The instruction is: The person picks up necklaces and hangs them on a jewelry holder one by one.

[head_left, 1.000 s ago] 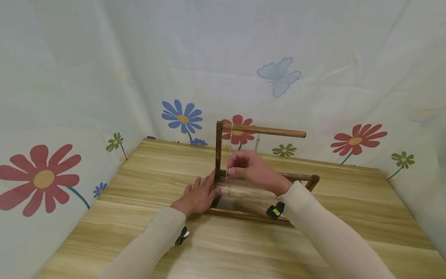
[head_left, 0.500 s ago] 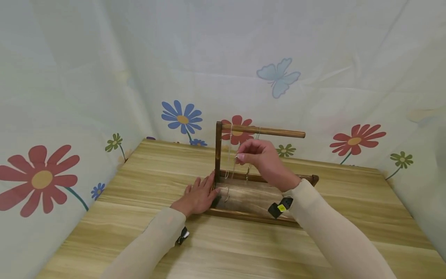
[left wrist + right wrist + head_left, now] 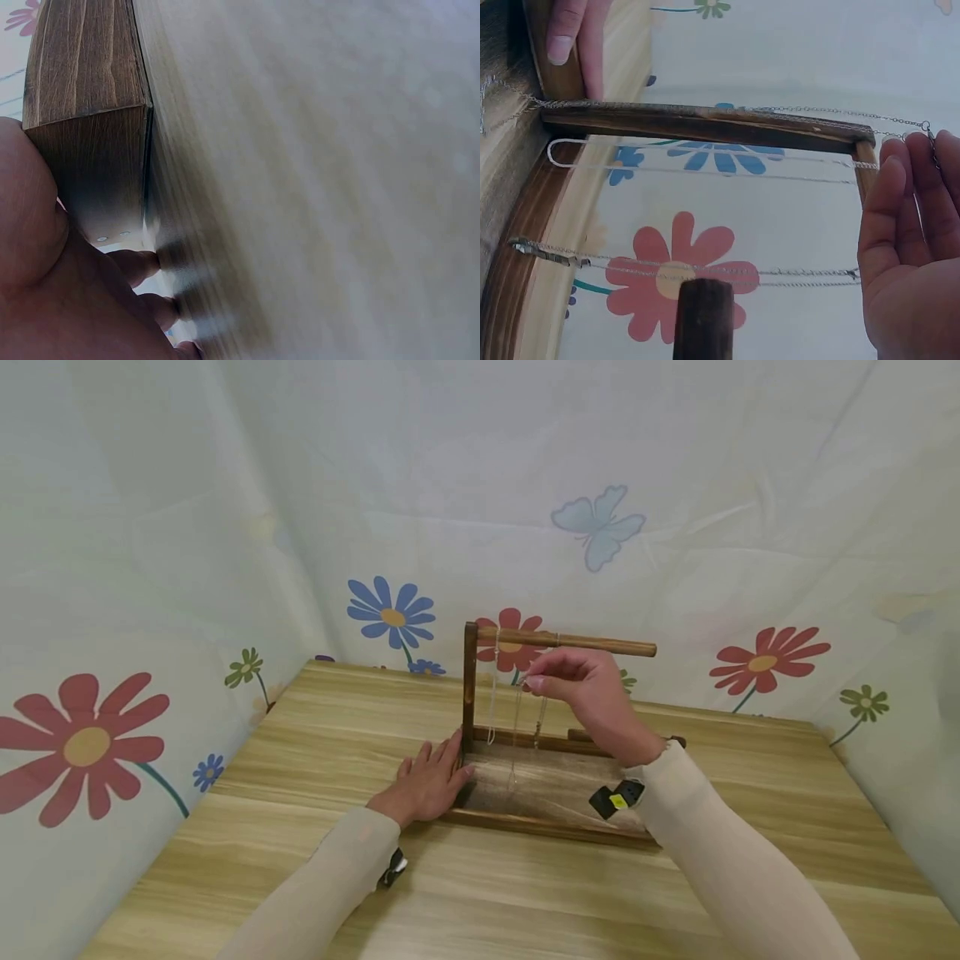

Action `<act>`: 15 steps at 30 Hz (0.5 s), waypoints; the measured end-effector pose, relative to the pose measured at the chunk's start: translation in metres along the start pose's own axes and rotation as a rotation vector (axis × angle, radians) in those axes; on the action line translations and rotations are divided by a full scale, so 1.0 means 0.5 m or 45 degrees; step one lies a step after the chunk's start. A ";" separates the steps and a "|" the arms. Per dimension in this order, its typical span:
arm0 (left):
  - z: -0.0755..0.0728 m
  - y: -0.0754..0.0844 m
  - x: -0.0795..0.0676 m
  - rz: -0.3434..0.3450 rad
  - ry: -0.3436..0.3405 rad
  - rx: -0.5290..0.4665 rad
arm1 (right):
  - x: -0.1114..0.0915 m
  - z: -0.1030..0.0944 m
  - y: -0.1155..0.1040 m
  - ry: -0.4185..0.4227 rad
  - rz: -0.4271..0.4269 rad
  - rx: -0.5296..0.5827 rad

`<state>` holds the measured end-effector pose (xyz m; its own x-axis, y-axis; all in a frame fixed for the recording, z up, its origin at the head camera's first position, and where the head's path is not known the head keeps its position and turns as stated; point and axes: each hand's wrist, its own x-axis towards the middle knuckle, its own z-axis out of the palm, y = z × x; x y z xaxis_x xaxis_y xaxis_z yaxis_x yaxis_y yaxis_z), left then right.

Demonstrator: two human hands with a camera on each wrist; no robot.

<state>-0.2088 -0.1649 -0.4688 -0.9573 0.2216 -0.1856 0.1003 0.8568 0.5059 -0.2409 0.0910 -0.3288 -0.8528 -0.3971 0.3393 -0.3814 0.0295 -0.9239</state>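
My right hand (image 3: 588, 697) pinches a thin silver chain necklace (image 3: 515, 727) near its clasp, in front of a dark wooden jewelry stand (image 3: 470, 681). The chain hangs down over the stand's tray (image 3: 562, 789); the right wrist view shows it stretching away from my fingertips (image 3: 896, 169). Two other necklaces hang from the stand's bar (image 3: 615, 646): a pale smooth one (image 3: 492, 710) near the upright, and a chain with a pendant part (image 3: 539, 727), partly behind my right hand. With fingers spread, my left hand (image 3: 426, 783) rests against the stand's left end and the tabletop.
The stand is on a wood-grain table (image 3: 360, 718). A pale flower-print curtain (image 3: 450, 460) surrounds the back and sides. The bar's right end juts out unsupported above the tray. My right forearm crosses the tray's right end.
My right hand has moved rightward and up, away from the pale necklace by the upright, carrying the chain with it. My left hand has stayed in place.
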 end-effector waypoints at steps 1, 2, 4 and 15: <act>0.002 -0.002 0.003 -0.001 0.000 -0.002 | 0.000 -0.003 0.000 0.011 -0.015 0.015; 0.004 -0.004 0.005 -0.004 0.001 -0.006 | 0.000 -0.006 0.001 0.021 -0.023 0.046; 0.012 -0.012 0.011 -0.010 -0.001 -0.009 | -0.001 -0.012 0.004 0.033 -0.023 0.144; 0.033 -0.038 0.034 -0.001 0.031 0.023 | -0.005 -0.055 -0.008 0.131 0.099 0.771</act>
<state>-0.2225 -0.1696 -0.4955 -0.9637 0.2098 -0.1652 0.1043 0.8654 0.4902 -0.2470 0.1171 -0.3211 -0.9115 -0.3229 0.2546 -0.0724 -0.4834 -0.8724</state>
